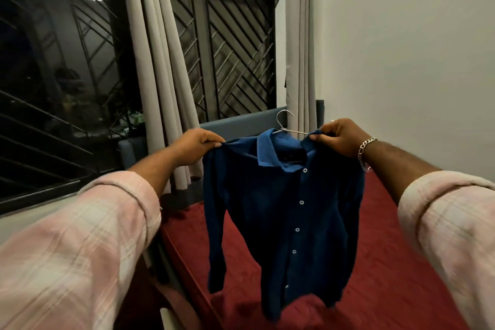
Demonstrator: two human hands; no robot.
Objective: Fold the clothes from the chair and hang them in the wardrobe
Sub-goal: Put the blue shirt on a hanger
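Item: blue shirt [284, 209], long-sleeved, buttoned down the front, lighter blue collar. Held up in the air between the two hands, above the bed [388, 262], its front facing the person; the body and sleeves hang down freely, the lower hem close to the red bedcover.

Left hand [197, 146]: fingers curled, pinching the shirt's shoulder at its upper left corner.

Right hand [341, 136]: fingers curled, gripping the opposite shoulder at the upper right corner; a silver chain bracelet [365, 151] sits on this wrist.

Metal hanger [286, 126]: hook standing up behind the collar, one wire arm running toward the right hand; whether that hand also grips the wire cannot be told.

Both forearms are outstretched, with pale pink checked sleeves rolled up.

Surroundings: bed with grey headboard [235, 123], beige curtains [160, 75], dark window with diagonal metal grille [235, 48], plain white wall [401, 48] on the right.
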